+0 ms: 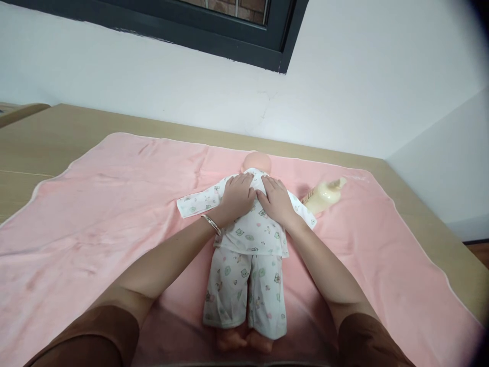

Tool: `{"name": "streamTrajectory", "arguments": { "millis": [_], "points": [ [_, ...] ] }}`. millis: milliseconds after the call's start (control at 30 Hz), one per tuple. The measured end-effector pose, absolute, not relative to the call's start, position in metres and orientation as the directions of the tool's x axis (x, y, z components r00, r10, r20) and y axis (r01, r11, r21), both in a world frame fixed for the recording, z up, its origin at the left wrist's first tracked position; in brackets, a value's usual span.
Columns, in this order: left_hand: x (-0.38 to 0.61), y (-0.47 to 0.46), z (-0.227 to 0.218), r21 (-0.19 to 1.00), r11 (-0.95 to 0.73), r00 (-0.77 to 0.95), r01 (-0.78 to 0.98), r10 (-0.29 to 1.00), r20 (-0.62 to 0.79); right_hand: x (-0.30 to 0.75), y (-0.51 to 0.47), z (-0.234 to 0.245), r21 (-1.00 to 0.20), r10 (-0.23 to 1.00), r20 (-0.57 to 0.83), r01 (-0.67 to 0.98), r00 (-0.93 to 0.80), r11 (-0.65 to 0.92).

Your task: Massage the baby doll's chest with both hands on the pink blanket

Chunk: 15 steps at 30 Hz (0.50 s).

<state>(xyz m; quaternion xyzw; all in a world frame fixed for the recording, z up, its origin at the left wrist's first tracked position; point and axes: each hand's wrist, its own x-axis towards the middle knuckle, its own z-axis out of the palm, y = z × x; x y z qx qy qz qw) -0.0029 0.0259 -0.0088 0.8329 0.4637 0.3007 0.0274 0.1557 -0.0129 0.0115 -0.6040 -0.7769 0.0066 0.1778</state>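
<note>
A baby doll (256, 162) lies on a pink blanket (126, 204), its head away from me and its feet toward me. It wears a white printed top (260, 237) and matching trousers (228, 290). My left hand (239, 196) rests flat on the left side of the doll's upper body, fingers stretched toward its head. Beside it, my right hand (278, 200) lies flat on the right side, the thumbs nearly meeting in the middle. Neither hand grips anything. The doll's face cannot be seen.
A cream-coloured pump bottle (324, 196) lies on its side by the doll's right-hand sleeve. Under the blanket is a wooden table (76, 122), its far edge along a white wall (191, 92). Above is a dark window frame (229, 48).
</note>
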Motion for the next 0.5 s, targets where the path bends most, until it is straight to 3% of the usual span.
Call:
{"name": "streamTrajectory", "arguments": {
  "millis": [133, 367, 500],
  "points": [
    [-0.004, 0.026, -0.006, 0.334, -0.559, 0.387, 0.759, 0.799, 0.460, 0.149, -0.022, 0.017, -0.236, 0.960, 0.257, 0.956, -0.110, 0.173],
    [-0.004, 0.022, -0.007, 0.319, -0.561, 0.375, 0.763, 0.787, 0.490, 0.140, -0.037, 0.026, -0.088, 0.943, 0.328, 0.992, -0.052, 0.085],
    [-0.003, 0.021, -0.007, 0.332, -0.537, 0.345, 0.776, 0.801, 0.489, 0.152, -0.023, 0.021, -0.184, 0.946, 0.297, 0.965, -0.127, 0.188]
  ]
}}
